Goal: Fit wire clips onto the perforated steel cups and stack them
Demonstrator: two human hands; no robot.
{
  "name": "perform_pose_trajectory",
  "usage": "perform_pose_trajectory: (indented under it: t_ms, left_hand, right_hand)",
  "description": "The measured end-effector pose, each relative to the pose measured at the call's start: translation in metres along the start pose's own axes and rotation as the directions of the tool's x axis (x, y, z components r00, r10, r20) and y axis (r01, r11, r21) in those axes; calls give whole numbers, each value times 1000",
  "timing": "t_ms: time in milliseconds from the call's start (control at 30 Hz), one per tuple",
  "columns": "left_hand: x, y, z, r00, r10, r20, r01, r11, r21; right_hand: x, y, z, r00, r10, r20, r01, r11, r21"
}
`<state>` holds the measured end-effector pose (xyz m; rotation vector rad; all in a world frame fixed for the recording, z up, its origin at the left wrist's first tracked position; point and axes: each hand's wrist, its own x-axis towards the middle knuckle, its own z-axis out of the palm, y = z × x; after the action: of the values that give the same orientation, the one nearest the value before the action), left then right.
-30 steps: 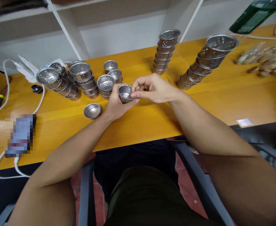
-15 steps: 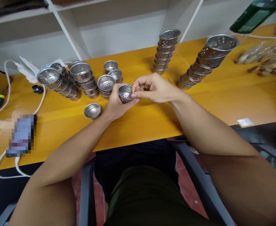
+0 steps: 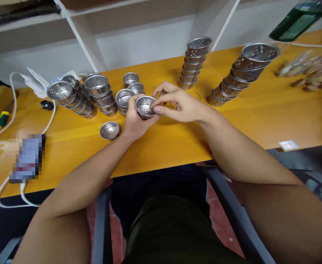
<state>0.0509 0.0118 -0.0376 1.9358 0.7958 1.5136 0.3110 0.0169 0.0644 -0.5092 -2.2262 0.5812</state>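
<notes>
A small perforated metal cup [image 3: 145,106] is tilted in my left hand [image 3: 137,123], whose fingers and thumb wrap round its side above the table. At the cup's right rim is my right hand [image 3: 178,103], thumb and index finger pinched together with the index tip just inside. Whatever lies between those fingertips, if anything, is too small to make out. To the left, a single perforated cup [image 3: 110,130] stands on the table. Just behind my left hand are short stacks of the same cups [image 3: 124,98], partly hidden by it.
Taller cup stacks stand at left [image 3: 60,92], [image 3: 97,86] and at right [image 3: 196,62], [image 3: 241,73]. A phone [image 3: 29,157] with white cables lies front left. A green bottle [image 3: 296,22] and bagged brown pieces [image 3: 311,80] are at far right. White shelving [image 3: 144,40] backs the table.
My right index finger has moved from the rim to slightly inside the cup. The cup, still in my left hand, has turned a little more towards me. The view has shifted slightly.
</notes>
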Motion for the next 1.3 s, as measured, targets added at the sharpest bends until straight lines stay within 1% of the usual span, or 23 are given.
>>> perform_pose_trajectory:
  t_ms: [100, 167, 333, 433, 500, 600, 667, 733, 833, 933, 1000, 1067, 1133, 1200, 1300]
  left_hand:
    - [1, -1, 1, 1000, 28, -2, -28, 999, -26]
    - [2, -1, 1, 999, 37, -7, -37, 998, -47]
    - [2, -2, 0, 1000, -9, 9, 10, 998, -58]
    - [0, 0, 3, 997, -54, 52, 60, 990, -127]
    - [-3, 3, 6, 990, -108, 91, 124, 974, -191]
    - [-6, 11, 10, 968, -211, 137, 238, 945, -226]
    - [-7, 18, 10, 952, -264, 152, 293, 932, -214]
    - [-7, 25, 7, 941, -276, 194, 312, 931, -190]
    - [-6, 37, 3, 923, -235, 306, 281, 953, -116]
    - [-6, 45, 1, 910, -200, 362, 231, 972, -46]
    - [-6, 48, 1, 910, -184, 372, 206, 978, -18]
    - [-5, 48, 0, 912, -174, 372, 186, 982, 4]
    - [-4, 47, 0, 915, -170, 367, 178, 984, 13]
    - [-4, 46, 0, 914, -169, 369, 179, 984, 8]
    - [-4, 45, 0, 907, -174, 385, 188, 982, 1]
  right_hand:
    - [-1, 4, 2, 996, -17, 87, 17, 1000, 2]
    - [-1, 6, 3, 993, -30, 111, 29, 1000, 10]
    - [0, 7, 7, 997, -45, 64, 44, 999, 17]
    - [1, 7, 8, 999, -46, 28, 45, 999, 16]
    - [0, 11, 6, 1000, -14, -18, 14, 1000, -7]
    - [-3, 25, -2, 988, 67, -139, -75, 996, -54]
    - [-3, 40, -9, 964, 123, -237, -145, 986, -78]
    - [3, 56, -15, 936, 164, -312, -202, 975, -94]
    - [30, 81, -22, 922, 181, -341, -231, 966, -115]
    - [79, 100, -26, 928, 204, -311, -253, 959, -127]
    - [117, 109, -24, 926, 267, -268, -309, 943, -127]
    - [150, 115, -18, 926, 326, -190, -352, 928, -119]
    - [175, 120, -8, 923, 369, -113, -381, 915, -131]
    - [190, 126, 5, 905, 419, -69, -425, 886, -186]
    - [199, 136, 22, 858, 512, -42, -501, 815, -292]
